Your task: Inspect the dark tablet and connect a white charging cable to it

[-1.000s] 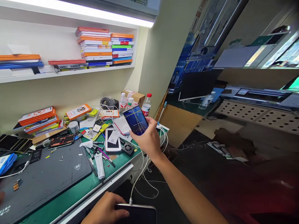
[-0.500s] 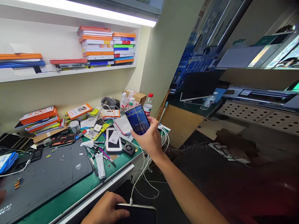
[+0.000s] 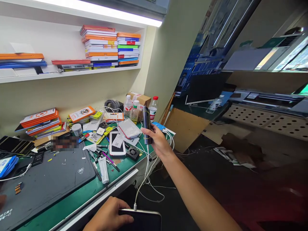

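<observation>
My right hand (image 3: 159,141) grips a phone (image 3: 146,120) upright above the desk's right end, fingers and thumb around its lower part. The phone stands nearly edge-on to me, with thin yellowish bands around it and a white cable (image 3: 147,157) running down from its lower end. At the bottom of the view, my left hand (image 3: 111,213) holds a tablet (image 3: 145,221) with a dark screen and pale rim, thumb lying across the front. A white cable plug (image 3: 135,207) sits in the tablet's far edge. The tablet's lower part is cut off by the frame.
Tubes, tools, a small black fan (image 3: 132,153) and a white-framed device (image 3: 117,143) crowd the green desk (image 3: 79,199). A dark mat (image 3: 55,179) covers its left side. Bottles (image 3: 153,109) and a carton stand behind. Loose cables hang over the edge. A blurred hand (image 3: 2,200) shows far left.
My right hand has turned the phone from facing me to edge-on, baring the cable below and the bottles behind it. My left hand and the tablet have barely moved.
</observation>
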A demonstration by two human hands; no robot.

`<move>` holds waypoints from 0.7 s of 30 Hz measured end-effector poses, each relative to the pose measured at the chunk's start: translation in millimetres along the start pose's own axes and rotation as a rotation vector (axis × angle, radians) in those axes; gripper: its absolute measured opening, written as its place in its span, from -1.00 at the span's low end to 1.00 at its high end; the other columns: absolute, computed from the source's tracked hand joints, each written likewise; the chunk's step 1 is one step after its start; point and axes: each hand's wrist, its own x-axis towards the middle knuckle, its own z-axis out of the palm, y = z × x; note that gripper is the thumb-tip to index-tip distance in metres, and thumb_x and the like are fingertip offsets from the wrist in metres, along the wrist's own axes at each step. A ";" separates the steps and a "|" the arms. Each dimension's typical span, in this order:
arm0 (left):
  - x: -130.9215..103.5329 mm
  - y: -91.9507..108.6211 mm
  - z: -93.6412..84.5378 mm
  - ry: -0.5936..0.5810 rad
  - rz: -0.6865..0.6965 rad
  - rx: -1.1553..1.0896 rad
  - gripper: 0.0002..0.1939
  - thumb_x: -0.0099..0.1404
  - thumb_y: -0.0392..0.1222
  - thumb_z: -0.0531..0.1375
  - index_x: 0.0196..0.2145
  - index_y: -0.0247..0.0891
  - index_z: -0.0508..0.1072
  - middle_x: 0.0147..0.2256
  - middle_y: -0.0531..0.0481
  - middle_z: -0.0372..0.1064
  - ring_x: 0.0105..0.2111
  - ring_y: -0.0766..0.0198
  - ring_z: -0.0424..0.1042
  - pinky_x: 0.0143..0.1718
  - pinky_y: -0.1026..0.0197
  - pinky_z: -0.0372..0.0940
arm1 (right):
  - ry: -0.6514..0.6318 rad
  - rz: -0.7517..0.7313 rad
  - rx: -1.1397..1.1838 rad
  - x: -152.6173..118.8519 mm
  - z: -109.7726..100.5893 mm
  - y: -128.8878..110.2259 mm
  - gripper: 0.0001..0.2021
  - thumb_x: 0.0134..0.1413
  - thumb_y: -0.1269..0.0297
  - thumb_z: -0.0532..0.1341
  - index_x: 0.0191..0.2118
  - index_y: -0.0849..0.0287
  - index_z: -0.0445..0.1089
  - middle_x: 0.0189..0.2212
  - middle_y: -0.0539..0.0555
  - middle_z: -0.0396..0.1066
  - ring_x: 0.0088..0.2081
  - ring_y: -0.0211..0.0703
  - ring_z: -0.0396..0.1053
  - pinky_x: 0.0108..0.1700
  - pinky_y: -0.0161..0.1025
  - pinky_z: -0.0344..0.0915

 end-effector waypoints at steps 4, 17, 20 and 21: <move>-0.9 2.3 -1.4 0.003 -0.003 0.007 -0.80 0.22 -0.08 0.36 -0.26 -0.22 0.72 -0.45 0.13 0.35 -0.39 0.28 0.25 -0.33 0.24 0.07 | 0.099 -0.028 -0.076 1.3 -0.1 2.1 -0.25 -0.11 -0.24 0.46 0.11 0.08 0.31 -0.07 0.15 0.56 -0.10 0.11 0.56 -0.12 0.04 0.56; -0.6 0.6 -2.5 -0.006 -0.001 0.024 -0.75 0.24 -0.04 0.36 -0.22 -0.22 0.73 -0.43 0.11 0.40 -0.38 0.27 0.27 -0.35 0.24 0.07 | 0.185 -0.098 -0.147 -10.8 8.2 -17.4 -0.03 -0.34 0.02 0.56 0.21 0.06 0.11 0.20 0.32 0.38 0.18 0.29 0.42 0.24 0.25 0.38; -0.3 -1.4 -2.4 -0.012 0.001 0.016 -0.74 0.25 -0.03 0.36 -0.21 -0.22 0.73 -0.43 0.12 0.43 -0.38 0.27 0.27 -0.35 0.25 0.08 | 0.003 0.022 0.011 0.7 0.3 -17.7 -0.26 -0.21 -0.13 0.49 0.06 0.07 0.26 -0.11 0.15 0.48 -0.14 0.08 0.50 -0.19 0.01 0.55; -0.1 -1.8 -2.3 -0.015 0.003 0.012 -0.74 0.25 -0.03 0.36 -0.20 -0.21 0.73 -0.42 0.11 0.45 -0.38 0.27 0.28 -0.35 0.25 0.09 | -0.067 0.058 0.064 4.2 -3.2 -19.3 -0.36 -0.12 -0.18 0.43 0.00 0.08 0.31 -0.22 0.10 0.46 -0.25 0.00 0.47 -0.33 -0.09 0.51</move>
